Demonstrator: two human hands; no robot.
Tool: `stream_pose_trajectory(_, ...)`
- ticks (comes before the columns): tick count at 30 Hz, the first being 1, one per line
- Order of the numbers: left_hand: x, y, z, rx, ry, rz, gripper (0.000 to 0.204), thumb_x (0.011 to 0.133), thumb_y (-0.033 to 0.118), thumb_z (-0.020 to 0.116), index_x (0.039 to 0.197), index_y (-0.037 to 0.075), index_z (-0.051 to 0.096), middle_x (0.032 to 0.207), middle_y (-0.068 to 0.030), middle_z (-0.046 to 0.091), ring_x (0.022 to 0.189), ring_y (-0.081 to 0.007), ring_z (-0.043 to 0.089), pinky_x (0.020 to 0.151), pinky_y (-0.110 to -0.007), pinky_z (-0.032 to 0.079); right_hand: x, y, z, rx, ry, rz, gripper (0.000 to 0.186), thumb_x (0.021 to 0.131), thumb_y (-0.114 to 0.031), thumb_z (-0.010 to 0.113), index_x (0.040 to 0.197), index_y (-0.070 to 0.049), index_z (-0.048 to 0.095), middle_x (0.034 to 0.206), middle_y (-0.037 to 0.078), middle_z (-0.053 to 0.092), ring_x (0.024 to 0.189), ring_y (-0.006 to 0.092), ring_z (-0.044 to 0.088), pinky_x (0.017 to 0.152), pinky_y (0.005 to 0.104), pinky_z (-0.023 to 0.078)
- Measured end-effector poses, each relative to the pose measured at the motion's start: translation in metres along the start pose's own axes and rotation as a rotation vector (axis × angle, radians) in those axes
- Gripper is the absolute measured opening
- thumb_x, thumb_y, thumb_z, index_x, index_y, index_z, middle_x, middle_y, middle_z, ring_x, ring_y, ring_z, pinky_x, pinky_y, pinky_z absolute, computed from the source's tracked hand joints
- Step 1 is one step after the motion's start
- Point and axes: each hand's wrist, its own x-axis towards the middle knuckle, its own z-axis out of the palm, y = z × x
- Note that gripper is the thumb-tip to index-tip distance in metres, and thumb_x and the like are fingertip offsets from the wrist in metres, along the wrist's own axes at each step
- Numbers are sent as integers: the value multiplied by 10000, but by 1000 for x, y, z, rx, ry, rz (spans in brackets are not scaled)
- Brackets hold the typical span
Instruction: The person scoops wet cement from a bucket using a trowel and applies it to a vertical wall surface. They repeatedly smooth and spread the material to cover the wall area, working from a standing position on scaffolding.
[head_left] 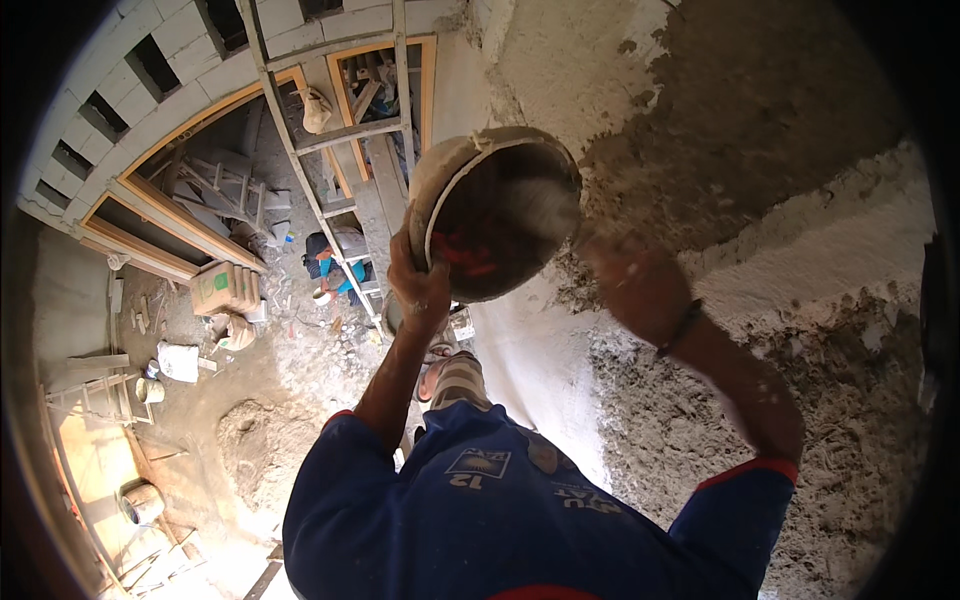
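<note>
My left hand (422, 290) grips the near left rim of a round, mortar-crusted bucket (445, 180), thumb over the edge. The bucket is tilted, its mouth turned toward me. Its dark inside shows a blurred reddish patch and a pale grey patch that I cannot make out. Just right of the bucket's rim, close to the wall (760, 110), is my right hand (640, 285). Motion smears its fingers, so whether they hold anything is hidden. Wet-looking dark plaster covers the wall's upper part, with rough, lumpy mortar lower down.
A wooden ladder (305, 145) rises beyond my left hand. Far below, another person (335, 268) crouches by a small white container. Stacked sacks (225, 288), a sand heap (265, 440) and a bucket (143, 502) stand on the floor at left. Wooden frames (150, 232) line the block wall.
</note>
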Motion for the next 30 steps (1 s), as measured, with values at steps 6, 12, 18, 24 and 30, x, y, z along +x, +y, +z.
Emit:
stream_pose_trajectory(6, 8, 27, 8, 19, -38, 64, 619, 710, -106, 518, 1319, -2, 484, 1241, -186, 591, 1085, -256, 614, 938, -346, 472, 23, 4, 3, -79, -350, 283, 365, 895, -122, 463, 1237, 1, 508, 857, 218, 634, 780, 304, 644, 701, 438, 525)
stream_pose_trajectory(12, 15, 32, 9, 40, -71, 158, 626, 711, -107, 504, 1327, -3, 475, 1288, -173, 566, 1135, -263, 592, 952, -332, 467, 4, 9, 51, 401, -262, 68, 364, 929, -199, 506, 1262, -54, 509, 858, 161, 647, 710, 229, 642, 616, 376, 529)
stream_pose_trajectory(18, 18, 28, 5, 58, -99, 64, 594, 721, -89, 506, 1308, 0, 484, 1232, -205, 589, 1128, -272, 595, 938, -346, 468, -15, -21, 73, 1361, -706, 612, 452, 895, -179, 612, 1310, -62, 480, 716, 45, 585, 524, 93, 539, 449, 259, 477)
stream_pose_trajectory(24, 36, -27, -5, 45, -91, -39, 436, 704, -19, 557, 1139, -27, 534, 1000, -136, 634, 909, -217, 621, 819, -323, 486, -34, -41, 72, 1688, -606, 567, 479, 893, -199, 638, 1307, -30, 467, 713, 40, 578, 535, 87, 542, 461, 258, 458)
stream_pose_trajectory(30, 41, -67, -47, -120, 26, -274, 435, 689, -26, 560, 1118, -38, 487, 979, -112, 587, 861, -175, 575, 763, -282, 475, -59, -12, 22, 1050, -339, 378, 544, 825, -279, 719, 1226, -4, 476, 856, 149, 644, 660, 234, 637, 587, 349, 513)
